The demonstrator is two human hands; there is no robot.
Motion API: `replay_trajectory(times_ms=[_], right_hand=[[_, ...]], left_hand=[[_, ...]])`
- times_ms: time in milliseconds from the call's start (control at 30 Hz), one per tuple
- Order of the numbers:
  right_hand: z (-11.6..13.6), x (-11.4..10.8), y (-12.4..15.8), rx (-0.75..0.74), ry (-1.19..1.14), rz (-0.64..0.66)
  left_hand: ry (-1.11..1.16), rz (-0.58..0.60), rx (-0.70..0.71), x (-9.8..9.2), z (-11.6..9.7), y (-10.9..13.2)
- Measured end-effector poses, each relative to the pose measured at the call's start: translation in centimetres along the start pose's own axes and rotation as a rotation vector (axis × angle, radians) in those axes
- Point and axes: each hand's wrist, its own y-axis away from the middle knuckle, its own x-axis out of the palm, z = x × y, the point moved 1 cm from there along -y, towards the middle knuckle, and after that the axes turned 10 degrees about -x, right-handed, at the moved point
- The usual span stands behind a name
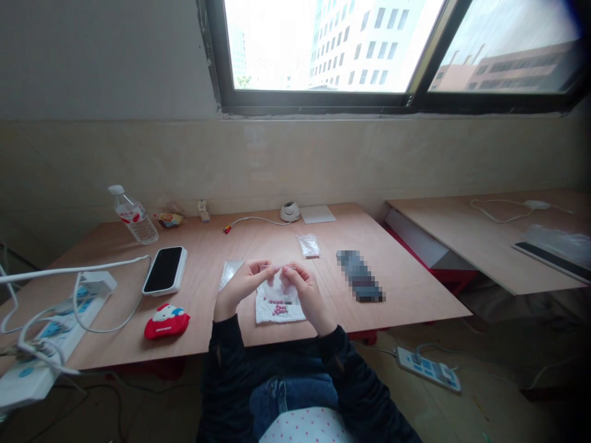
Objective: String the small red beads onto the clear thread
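Note:
My left hand (244, 284) and my right hand (305, 289) are raised just above the wooden table (221, 246), fingertips pinched together and almost meeting over a white cloth (279, 306). A small cluster of pink beads (277, 306) lies on that cloth. Whatever the fingers pinch is too small to make out. A small clear plastic bag (229, 271) lies just left of my left hand, and another small clear bag (309, 245) lies farther back.
A phone (165, 270) on a white charger, a red plush case (167, 322), a power strip (46, 332) with cables and a water bottle (133, 215) sit on the left. A blurred dark object (360, 275) lies right. A second table (489, 240) stands right.

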Motion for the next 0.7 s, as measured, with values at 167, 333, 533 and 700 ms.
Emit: replay_trajectory(times_ms=[167,333,533,700], right_hand=[[-0.01,0.23,0.09,-0.013,0.016,0.033],[0.32,0.33,0.11,-0.043,0.032,0.041],[0.34,0.26,0.08,-0.059,0.014,0.045],[0.18,0.20,-0.01,-0.070,0.038,0.024]], left_hand=[[0.020,-0.016,0.000,0.09,-0.13,0.04],[0.003,0.009,0.010,0.15,-0.18,-0.04],[-0.010,0.046,0.027,0.07,-0.02,-0.23],[-0.008,0.027,0.030,0.21,0.08,-0.32]])
